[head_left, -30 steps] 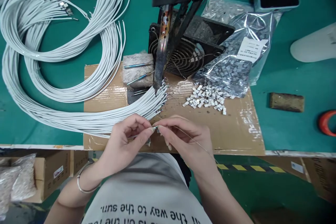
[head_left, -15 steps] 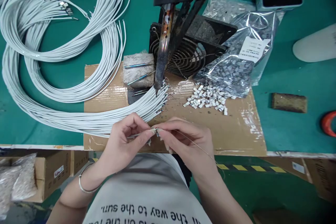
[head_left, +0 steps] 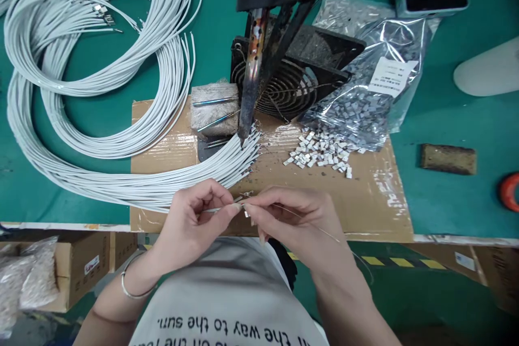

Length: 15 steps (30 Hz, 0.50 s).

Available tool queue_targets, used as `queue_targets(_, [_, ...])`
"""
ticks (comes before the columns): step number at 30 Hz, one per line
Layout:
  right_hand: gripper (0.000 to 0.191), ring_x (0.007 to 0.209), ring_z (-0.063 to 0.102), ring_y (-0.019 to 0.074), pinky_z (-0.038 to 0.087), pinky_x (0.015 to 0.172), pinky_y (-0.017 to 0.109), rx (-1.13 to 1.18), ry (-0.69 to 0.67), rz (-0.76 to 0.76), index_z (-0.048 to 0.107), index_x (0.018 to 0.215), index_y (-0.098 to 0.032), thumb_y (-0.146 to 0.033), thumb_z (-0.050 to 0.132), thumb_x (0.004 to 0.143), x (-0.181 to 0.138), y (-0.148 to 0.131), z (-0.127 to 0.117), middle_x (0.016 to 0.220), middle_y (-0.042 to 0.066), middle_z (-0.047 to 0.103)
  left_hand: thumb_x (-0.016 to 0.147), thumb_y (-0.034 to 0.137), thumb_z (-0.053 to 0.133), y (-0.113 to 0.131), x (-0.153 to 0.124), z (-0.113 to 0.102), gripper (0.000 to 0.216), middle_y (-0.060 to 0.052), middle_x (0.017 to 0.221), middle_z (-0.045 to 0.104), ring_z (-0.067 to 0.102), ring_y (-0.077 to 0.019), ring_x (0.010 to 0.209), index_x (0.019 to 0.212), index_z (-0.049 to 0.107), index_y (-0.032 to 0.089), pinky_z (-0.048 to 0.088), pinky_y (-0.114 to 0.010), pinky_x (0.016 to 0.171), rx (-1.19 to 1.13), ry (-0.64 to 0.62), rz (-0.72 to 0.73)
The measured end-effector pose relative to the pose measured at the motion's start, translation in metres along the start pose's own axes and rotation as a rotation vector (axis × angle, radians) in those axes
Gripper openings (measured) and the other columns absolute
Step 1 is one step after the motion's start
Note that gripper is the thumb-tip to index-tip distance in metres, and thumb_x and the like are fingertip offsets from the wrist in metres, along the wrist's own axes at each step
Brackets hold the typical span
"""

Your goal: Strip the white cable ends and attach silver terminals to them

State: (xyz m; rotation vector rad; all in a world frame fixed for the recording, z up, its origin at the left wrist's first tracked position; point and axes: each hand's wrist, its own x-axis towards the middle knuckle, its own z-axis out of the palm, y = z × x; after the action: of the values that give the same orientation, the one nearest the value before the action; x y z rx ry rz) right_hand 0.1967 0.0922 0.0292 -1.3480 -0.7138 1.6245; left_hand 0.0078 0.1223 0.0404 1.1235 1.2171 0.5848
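Note:
My left hand (head_left: 194,221) pinches the stripped end of a white cable (head_left: 214,208) over the near edge of the cardboard sheet (head_left: 377,200). My right hand (head_left: 292,221) pinches a small metal terminal (head_left: 246,211) against that cable end, and a thin wire (head_left: 324,232) trails from it over my wrist. Both hands meet fingertip to fingertip. A fanned bundle of white cables (head_left: 174,181) lies just beyond my hands, its ends under the tip of a soldering iron (head_left: 248,102).
A pile of loose metal terminals (head_left: 320,152) spills from a clear bag (head_left: 365,97). A black fan (head_left: 292,78) stands behind the iron. Coils of white cable (head_left: 81,54) cover the green mat at left. A brown block (head_left: 448,158) and cardboard boxes (head_left: 81,270) are nearby.
Both hands have shifted slightly toward me and to the right, still pinched together. The trailing thin wire now hangs lower past my right wrist.

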Motion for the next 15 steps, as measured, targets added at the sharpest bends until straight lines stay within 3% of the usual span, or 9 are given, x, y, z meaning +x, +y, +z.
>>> queue_targets(8, [0.008,0.045,0.062,0.0113,0.054,0.043,0.022,0.04,0.053,-0.013,0.087,0.079,-0.024,-0.029,0.091,0.084,-0.002,0.005,0.002,0.058,-0.001,0.071,0.095,0.025,0.076,-0.005,-0.001,0.008,0.019,0.005,0.062,0.053,0.037,-0.0087,0.054,0.08,0.066,0.019,0.026,-0.021,0.046,0.028,0.075,0.053])
queue_targets(12, [0.009,0.038,0.056,0.0095,0.047,0.036,0.02,0.071,0.133,-0.242,0.085,0.078,-0.024,-0.02,0.085,0.087,0.0,0.021,0.018,0.057,-0.003,0.07,0.102,0.024,0.072,-0.004,-0.004,0.01,0.02,0.006,0.063,0.052,0.038,-0.0087,0.055,0.083,0.065,0.02,0.029,-0.022,0.048,-0.002,0.107,0.108])
queue_targets(15, [0.014,0.047,0.061,0.0117,0.051,0.043,0.023,-0.089,0.279,-0.451,0.084,0.081,-0.025,-0.014,0.081,0.089,-0.003,0.029,0.03,0.063,-0.001,0.073,0.104,0.024,0.069,-0.003,-0.004,0.008,0.019,0.005,0.063,0.055,0.04,-0.0086,0.055,0.086,0.065,0.02,0.031,-0.022,0.051,-0.084,0.092,0.082])
